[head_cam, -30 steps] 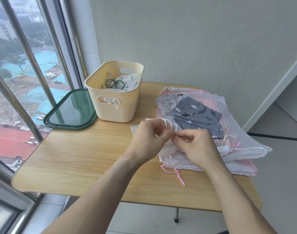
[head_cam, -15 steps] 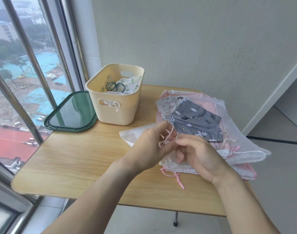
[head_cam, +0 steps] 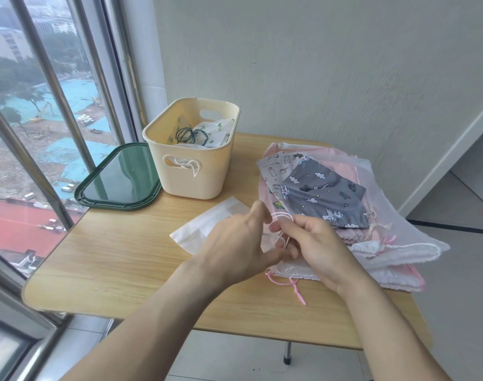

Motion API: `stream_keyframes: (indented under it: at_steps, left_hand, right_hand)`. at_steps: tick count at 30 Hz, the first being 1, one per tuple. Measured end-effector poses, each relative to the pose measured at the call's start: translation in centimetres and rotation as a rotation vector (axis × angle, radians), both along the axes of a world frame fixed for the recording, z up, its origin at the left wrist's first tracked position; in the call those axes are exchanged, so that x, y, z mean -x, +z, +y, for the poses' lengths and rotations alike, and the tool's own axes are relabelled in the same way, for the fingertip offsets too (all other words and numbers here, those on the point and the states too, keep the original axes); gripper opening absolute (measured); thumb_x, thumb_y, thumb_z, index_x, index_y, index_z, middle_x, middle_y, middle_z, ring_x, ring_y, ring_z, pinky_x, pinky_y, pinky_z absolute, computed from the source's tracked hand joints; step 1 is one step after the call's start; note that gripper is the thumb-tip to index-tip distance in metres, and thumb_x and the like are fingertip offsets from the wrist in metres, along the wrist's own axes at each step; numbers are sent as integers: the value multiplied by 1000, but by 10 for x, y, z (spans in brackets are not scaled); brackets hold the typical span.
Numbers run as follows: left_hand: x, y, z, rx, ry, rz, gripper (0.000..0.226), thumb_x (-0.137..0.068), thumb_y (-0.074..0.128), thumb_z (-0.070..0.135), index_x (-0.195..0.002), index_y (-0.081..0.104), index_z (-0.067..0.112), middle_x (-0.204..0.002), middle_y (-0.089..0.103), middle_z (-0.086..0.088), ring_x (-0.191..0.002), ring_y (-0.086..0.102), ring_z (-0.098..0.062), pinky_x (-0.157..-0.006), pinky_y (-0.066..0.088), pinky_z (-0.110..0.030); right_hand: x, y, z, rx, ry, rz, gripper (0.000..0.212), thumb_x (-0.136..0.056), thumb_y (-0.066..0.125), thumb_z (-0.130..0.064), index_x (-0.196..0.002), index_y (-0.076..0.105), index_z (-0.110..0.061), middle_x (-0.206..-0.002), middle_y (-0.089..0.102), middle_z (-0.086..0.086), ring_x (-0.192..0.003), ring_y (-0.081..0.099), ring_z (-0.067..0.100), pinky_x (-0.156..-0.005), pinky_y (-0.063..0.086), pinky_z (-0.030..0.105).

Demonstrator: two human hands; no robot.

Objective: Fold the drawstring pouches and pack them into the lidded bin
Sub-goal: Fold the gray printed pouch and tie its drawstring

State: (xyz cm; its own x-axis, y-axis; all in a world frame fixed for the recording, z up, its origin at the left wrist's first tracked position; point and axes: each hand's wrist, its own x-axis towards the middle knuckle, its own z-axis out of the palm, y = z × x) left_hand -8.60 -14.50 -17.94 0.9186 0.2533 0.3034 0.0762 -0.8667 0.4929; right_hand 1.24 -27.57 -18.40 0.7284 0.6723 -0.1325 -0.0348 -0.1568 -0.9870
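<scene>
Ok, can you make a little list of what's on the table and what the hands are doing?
bin: cream bin, open, folded pouches inside
lid: green lid, flat on the table left of the bin
white pouch: white pouch, spread flat under the hands
left hand: left hand pinches the white drawstring
right hand: right hand pinches the same drawstring
waiting pile: grey cloud-print pouch on top of pink and white pouches
table: wooden table

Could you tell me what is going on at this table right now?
A person is packing drawstring pouches. Both hands, left hand and right hand, pinch the white cord of a flat white pouch on the wooden table. The cream plastic bin already holds pouches; its dark green lid lies beside it.
</scene>
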Motion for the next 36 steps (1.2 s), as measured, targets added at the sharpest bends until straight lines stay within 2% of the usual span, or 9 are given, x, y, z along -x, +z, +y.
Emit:
stream_keyframes:
  at_steps: [4, 9, 16, 21, 24, 27, 30, 33, 36]
  left_hand:
    - [1, 3, 4, 31, 12, 59, 24, -82, 68, 44, -87, 64, 21, -53, 44, 9, -59, 48, -15, -56, 35, -30]
    - [2, 5, 11, 154, -37, 78, 20, -84, 71, 36, -75, 70, 18, -46, 43, 4, -47, 45, -9, -45, 28, -22]
    - [3, 7, 13, 144, -48, 77, 19, -90, 65, 36, -78, 69, 22, -46, 42, 6, -48, 46, -7, -46, 28, -20]
    - [3, 9, 11, 77, -34, 73, 18, -90, 65, 38, -83, 70, 21, -50, 42, 12, -49, 43, -5, -54, 32, -26]
    - [4, 9, 11, 84, -47, 104, 20, -88, 68, 36, -70, 64, 27, -45, 44, 12, -49, 44, -4, -54, 31, -27]
    - [2, 8, 12, 102, -70, 94, 50, -87, 69, 30, -50, 36, 30, -47, 47, 20, -48, 42, -4, -48, 23, -24]
    - [2, 9, 13, 123, -56, 62, 40, -86, 71, 29, -54, 46, 27, -43, 40, 8, -50, 44, -3, -47, 25, -18]
    - [2, 6, 17, 194, -22, 9, 16, -83, 71, 25, -74, 68, 12, -63, 58, 4, -69, 53, -5, -61, 41, -21]
    - [1, 4, 20, 211, 23, -60, 11, -83, 71, 23, -85, 74, 13, -66, 53, 16, -67, 52, 6, -61, 36, -12]
  right_hand:
    - [2, -5, 7, -96, -29, 37, 38, -107, 46, -27, -96, 69, 1, -75, 53, 23, -46, 43, 11, -53, 47, 29]
    - [3, -8, 9, -121, -52, -11, 39, -107, 45, -29, -90, 71, -6, -67, 48, 19, -48, 41, 17, -52, 50, 33]
    - [5, -6, 9, -116, -141, -263, 40, -107, 47, -31, -85, 71, -8, -54, 54, 19, -48, 58, 25, -56, 48, 33]
    - [8, -6, 8, 11, -281, -669, 39, -106, 43, -38, -81, 69, -22, -61, 63, -5, -61, 64, 14, -63, 51, 34]
    - [4, 3, 9, -26, -153, -342, 37, -108, 45, -31, -86, 68, -10, -62, 61, 0, -49, 57, 16, -49, 47, 31]
    - [-1, 14, 6, -191, -23, 97, 30, -104, 49, -22, -92, 67, -2, -67, 62, 7, -55, 57, 14, -44, 44, 24]
    - [-3, 11, 10, -243, -7, 65, 27, -102, 50, -23, -94, 69, -6, -72, 67, 4, -69, 63, 13, -57, 48, 24]
    - [0, 5, 17, -260, -21, 44, 26, -103, 48, -22, -98, 68, -7, -76, 70, 4, -75, 67, 14, -65, 51, 27]
    - [1, 4, 18, -258, -35, 53, 27, -105, 46, -23, -99, 67, -6, -79, 73, 5, -76, 71, 16, -66, 52, 29]
